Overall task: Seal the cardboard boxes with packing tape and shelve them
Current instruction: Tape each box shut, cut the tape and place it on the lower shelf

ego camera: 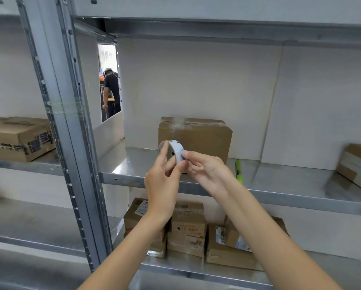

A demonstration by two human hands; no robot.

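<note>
The tape roll (174, 152) is held by the left hand (162, 181) while its end is pinched by the right hand (206, 168); a strip must next be drawn for the box (196, 137) on the shelf (280, 197).

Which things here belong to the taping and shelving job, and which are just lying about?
Job:
tape roll, held by left hand and right hand
taped box on middle shelf
stacked boxes below

Lying about:
green marker
</note>
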